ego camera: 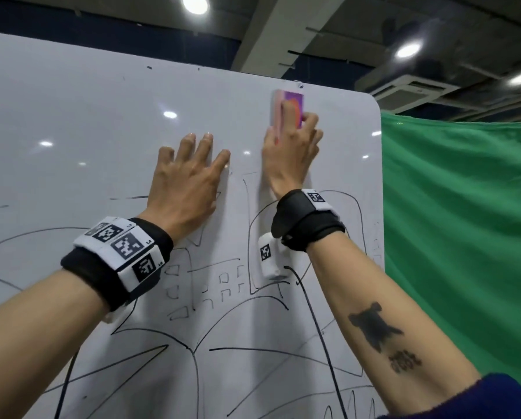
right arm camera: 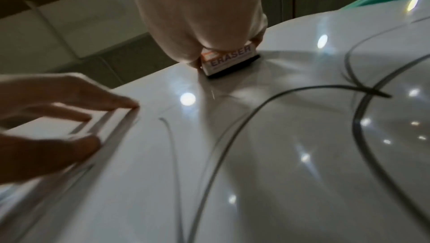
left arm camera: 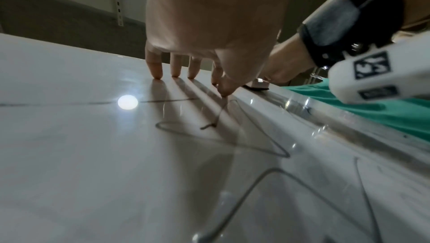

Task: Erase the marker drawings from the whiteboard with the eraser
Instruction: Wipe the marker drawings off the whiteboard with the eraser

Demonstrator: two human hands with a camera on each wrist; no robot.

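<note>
A large whiteboard (ego camera: 71,116) stands in front of me, its lower half covered with black marker drawings (ego camera: 222,328). My right hand (ego camera: 292,152) grips a pink and purple eraser (ego camera: 288,108) and presses it flat on the board near the top right corner. In the right wrist view the eraser (right arm camera: 229,60) shows the word ERASER, its dark felt against the board. My left hand (ego camera: 189,179) lies flat on the board to the left of the right hand, fingers spread. Its fingertips (left arm camera: 158,74) touch the surface beside a drawn line.
A green cloth (ego camera: 465,222) hangs to the right of the board's right edge (ego camera: 381,176). Ceiling lamps (ego camera: 195,3) reflect as bright spots on the glossy board. The top part of the board carries only a few small dark specks.
</note>
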